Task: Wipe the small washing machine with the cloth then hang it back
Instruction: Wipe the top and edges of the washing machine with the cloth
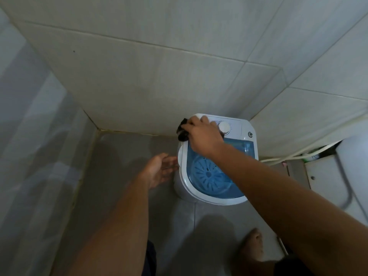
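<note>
A small white washing machine (246, 127) with a clear blue lid stands on the floor in the tiled corner. Its round white dial sits on the back panel. My right hand (203, 136) presses a dark cloth (182, 132) onto the machine's back left corner, next to the dial. The cloth bunches out to the left of my fingers, most of it hidden under the hand. My left hand (159, 169) hovers flat with fingers apart just left of the machine's side, holding nothing.
Tiled walls close in behind and on both sides. A white hose (294, 154) runs along the wall to the right of the machine. A white fixture (350, 172) stands at the right edge. My bare foot (252, 246) rests on the grey floor tiles.
</note>
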Action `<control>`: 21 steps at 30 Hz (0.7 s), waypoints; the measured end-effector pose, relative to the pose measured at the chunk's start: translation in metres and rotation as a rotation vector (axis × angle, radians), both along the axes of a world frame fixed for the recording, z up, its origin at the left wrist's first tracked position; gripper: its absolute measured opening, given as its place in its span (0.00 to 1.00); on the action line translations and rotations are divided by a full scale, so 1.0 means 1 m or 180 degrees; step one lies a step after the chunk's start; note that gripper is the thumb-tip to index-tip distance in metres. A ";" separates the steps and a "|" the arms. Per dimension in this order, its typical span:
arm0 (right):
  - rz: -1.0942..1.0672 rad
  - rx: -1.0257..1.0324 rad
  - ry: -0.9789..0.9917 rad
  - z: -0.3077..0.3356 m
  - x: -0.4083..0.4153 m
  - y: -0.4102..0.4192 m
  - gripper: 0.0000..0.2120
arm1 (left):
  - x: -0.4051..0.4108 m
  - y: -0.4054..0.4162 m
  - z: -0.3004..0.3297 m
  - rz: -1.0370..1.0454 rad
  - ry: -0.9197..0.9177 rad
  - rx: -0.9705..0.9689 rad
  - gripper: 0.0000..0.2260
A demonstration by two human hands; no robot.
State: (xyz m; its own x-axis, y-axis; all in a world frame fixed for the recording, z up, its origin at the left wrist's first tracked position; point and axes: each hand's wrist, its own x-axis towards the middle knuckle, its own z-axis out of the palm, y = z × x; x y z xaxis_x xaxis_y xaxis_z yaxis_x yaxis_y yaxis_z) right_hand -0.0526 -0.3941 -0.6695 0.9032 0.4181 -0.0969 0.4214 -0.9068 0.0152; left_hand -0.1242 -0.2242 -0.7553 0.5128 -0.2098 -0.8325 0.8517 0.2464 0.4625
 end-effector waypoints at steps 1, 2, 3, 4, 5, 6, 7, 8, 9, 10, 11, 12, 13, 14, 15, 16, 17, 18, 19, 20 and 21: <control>0.0218 0.0131 0.0092 0.000 -0.016 -0.004 0.24 | 0.000 -0.001 0.001 0.0018 0.0003 -0.0002 0.20; 0.0439 0.0292 0.0314 0.003 -0.031 -0.007 0.22 | -0.001 -0.002 0.002 0.0031 -0.0001 0.0018 0.19; 0.0543 0.0507 0.0699 0.009 -0.038 -0.010 0.20 | -0.001 -0.004 0.004 0.0044 -0.0017 0.0059 0.17; 0.0516 0.0746 0.1187 0.017 -0.038 -0.011 0.19 | -0.002 -0.006 0.005 0.0064 -0.0044 0.0119 0.15; 0.0409 0.0962 0.1594 0.025 -0.031 -0.012 0.18 | -0.004 -0.007 0.006 0.0083 -0.0070 0.0163 0.14; 0.0256 0.1182 0.1704 0.033 -0.019 -0.012 0.18 | -0.005 -0.009 0.007 0.0092 -0.0093 0.0185 0.14; 0.0077 0.1371 0.1488 0.038 -0.003 -0.012 0.18 | -0.006 -0.010 0.008 0.0094 -0.0102 0.0187 0.14; -0.0120 0.1529 0.1142 0.041 0.015 -0.013 0.18 | -0.007 -0.011 0.008 0.0099 -0.0109 0.0190 0.14; -0.0304 0.1599 0.0777 0.040 0.031 -0.013 0.18 | -0.008 -0.011 0.010 0.0109 -0.0120 0.0187 0.14; -0.0484 0.1529 0.0464 0.037 0.046 -0.013 0.19 | -0.009 -0.011 0.010 0.0122 -0.0129 0.0182 0.13; -0.0651 0.1257 0.0252 0.031 0.056 -0.013 0.19 | -0.010 -0.011 0.011 0.0136 -0.0131 0.0171 0.13; -0.0774 0.0873 0.0155 0.024 0.060 -0.012 0.20 | -0.010 -0.010 0.010 0.0141 -0.0143 0.0169 0.14; -0.0841 0.0569 0.0105 0.017 0.058 -0.010 0.21 | -0.010 -0.010 0.010 0.0140 -0.0152 0.0164 0.14; -0.0841 0.0434 0.0039 0.010 0.052 -0.010 0.22 | -0.010 -0.010 0.009 0.0142 -0.0151 0.0160 0.14; -0.0748 0.0394 -0.0044 0.003 0.042 -0.010 0.24 | -0.009 -0.009 0.008 0.0148 -0.0134 0.0147 0.14; -0.0549 0.0400 -0.0108 -0.002 0.030 -0.011 0.25 | -0.008 -0.009 0.007 0.0151 -0.0111 0.0133 0.14; -0.0254 0.0428 -0.0092 -0.007 0.016 -0.012 0.25 | -0.006 -0.008 0.007 0.0146 -0.0087 0.0117 0.14; 0.0073 0.0520 0.0004 -0.010 0.002 -0.014 0.25 | -0.005 -0.008 0.006 0.0112 -0.0069 0.0121 0.14; 0.0330 0.0715 0.0240 -0.010 -0.008 -0.017 0.23 | -0.005 -0.007 0.006 0.0056 -0.0060 0.0124 0.14; 0.0448 0.0976 0.0544 -0.004 -0.012 -0.021 0.22 | -0.005 -0.007 0.005 -0.0010 -0.0083 0.0135 0.14; 0.0421 0.1227 0.0788 0.004 -0.007 -0.024 0.20 | -0.005 -0.007 0.006 -0.0060 -0.0126 0.0153 0.14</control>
